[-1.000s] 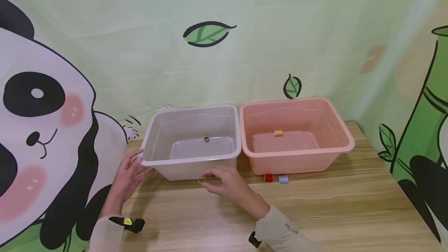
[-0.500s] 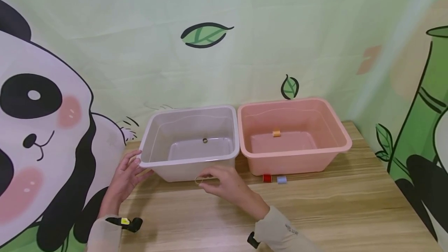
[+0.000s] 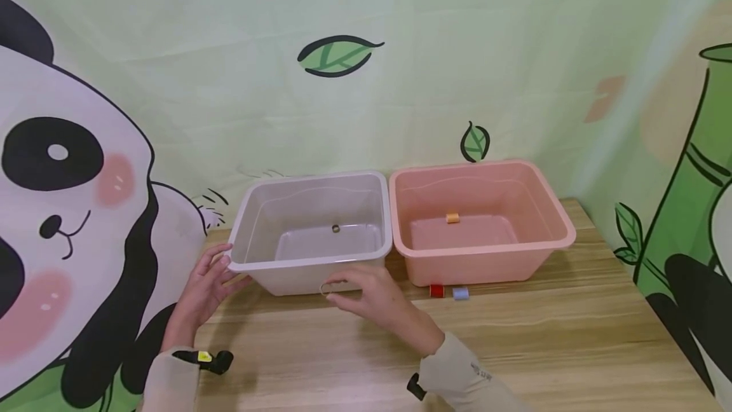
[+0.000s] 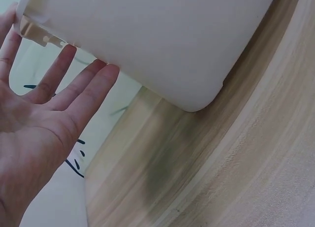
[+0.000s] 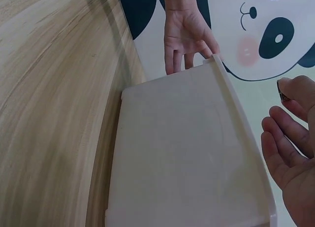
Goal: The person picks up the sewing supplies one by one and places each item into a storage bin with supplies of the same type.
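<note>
My right hand [image 3: 377,297] pinches a thin ring [image 3: 322,288] between thumb and fingertips, just in front of the grey bin [image 3: 309,266]. Seen from the right wrist, the ring [image 5: 281,90] shows as a small dark band, partly hidden by the fingers. With its fingers fairly straight, my left hand [image 3: 206,288] touches the grey bin's front left corner, at and below the rim; in the left wrist view the fingertips [image 4: 112,69] meet its side. Another small ring [image 3: 335,229] lies inside the grey bin.
Right beside the grey bin stands a pink bin [image 3: 474,266] holding an orange thread spool [image 3: 452,218]. In front of it a red spool [image 3: 437,291] and a light blue spool [image 3: 460,294] lie on the wooden table [image 3: 320,361]. A panda-printed cloth [image 3: 240,81] hangs behind.
The right hand still pinches the ring, which has shifted slightly left and turned a little. The left hand stays at the grey bin's corner; bins and spools have not moved.
</note>
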### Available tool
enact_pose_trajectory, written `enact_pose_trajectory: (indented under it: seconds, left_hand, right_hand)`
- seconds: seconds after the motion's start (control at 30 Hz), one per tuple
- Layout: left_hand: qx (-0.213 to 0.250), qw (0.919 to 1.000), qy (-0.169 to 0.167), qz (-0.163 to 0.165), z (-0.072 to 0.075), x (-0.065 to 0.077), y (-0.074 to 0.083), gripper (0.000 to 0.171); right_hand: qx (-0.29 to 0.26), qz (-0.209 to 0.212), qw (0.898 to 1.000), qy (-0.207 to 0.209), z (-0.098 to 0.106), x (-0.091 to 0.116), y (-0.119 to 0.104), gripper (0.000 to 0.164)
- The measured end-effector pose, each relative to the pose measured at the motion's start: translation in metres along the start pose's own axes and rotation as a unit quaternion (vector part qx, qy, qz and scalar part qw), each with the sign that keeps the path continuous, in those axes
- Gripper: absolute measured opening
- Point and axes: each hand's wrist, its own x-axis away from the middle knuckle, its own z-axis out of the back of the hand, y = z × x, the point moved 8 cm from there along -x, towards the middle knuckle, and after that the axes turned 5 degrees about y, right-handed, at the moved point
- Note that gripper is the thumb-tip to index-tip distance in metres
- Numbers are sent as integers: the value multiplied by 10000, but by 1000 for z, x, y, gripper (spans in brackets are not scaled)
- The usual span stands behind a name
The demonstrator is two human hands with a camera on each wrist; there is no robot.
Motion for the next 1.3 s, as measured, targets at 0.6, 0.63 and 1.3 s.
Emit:
enact_pose_trajectory:
  seconds: [0.6, 0.63, 1.3]
  left_hand:
    - [-139, 9997, 36, 215, -2, -2, 5, 23]
    - [-137, 9997, 23, 209, -2, -2, 5, 23]
    - [-310, 9994, 108, -67, -4, -3, 9, 21]
  right_hand:
    - [204, 138, 9996, 110, 13, -8, 0, 23]
    - [191, 110, 9997, 103, 13, -8, 0, 23]
    - [376, 10, 9993, 40, 26, -18, 2, 20]
